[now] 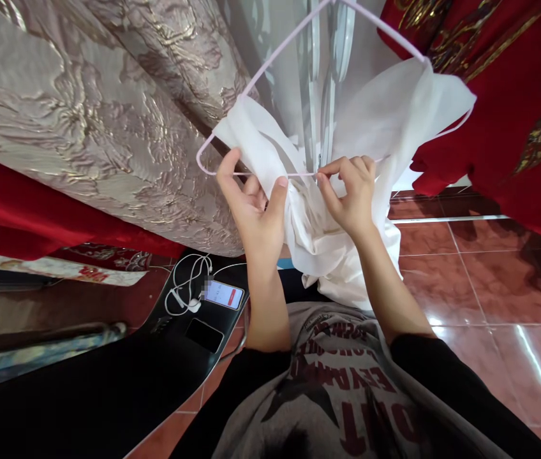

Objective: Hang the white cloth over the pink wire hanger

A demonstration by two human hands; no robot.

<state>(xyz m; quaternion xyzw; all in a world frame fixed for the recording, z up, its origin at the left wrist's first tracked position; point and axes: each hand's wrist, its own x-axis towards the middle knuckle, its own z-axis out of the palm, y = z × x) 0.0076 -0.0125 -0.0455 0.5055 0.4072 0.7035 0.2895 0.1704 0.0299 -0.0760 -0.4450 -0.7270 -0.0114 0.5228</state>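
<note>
A pale pink hanger (280, 48) is held up in front of me with a white garment (385, 108) draped over both its shoulders. My left hand (254, 197) is closed around the garment's left strap, close to the hanger's bottom bar, with the thumb pressing on the white cloth. Thumb and fingers of my right hand (349, 188) pinch at the middle of that bottom bar. Whether some cloth is caught in this pinch as well, I cannot tell. Below both hands the rest of the garment hangs in folds to my lap.
Embossed beige fabric (83, 115) hangs at the left, and red cloth with gold sequins (504, 83) at the right. A lit phone (223, 294), white earphones (184, 299) and a dark phone (204, 335) lie on a black seat (170, 357). Red tiles (481, 280) cover the floor.
</note>
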